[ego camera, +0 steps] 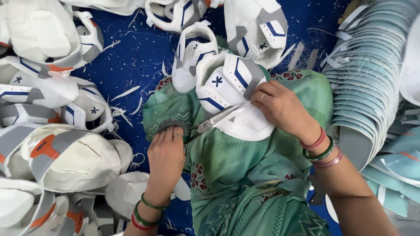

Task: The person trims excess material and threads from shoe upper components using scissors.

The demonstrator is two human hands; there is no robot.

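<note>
over on the left, white shoe tops [52, 157] with orange patches lie piled. next, the left hand [166, 155] grips scissors [214, 120], blades on a white shoe top [232, 94] with blue stripes. the right hand [282, 107] holds it down on the lap.

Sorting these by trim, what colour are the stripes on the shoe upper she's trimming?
Dark blue stripes, with grey panels, on the white shoe upper; head view.
</note>
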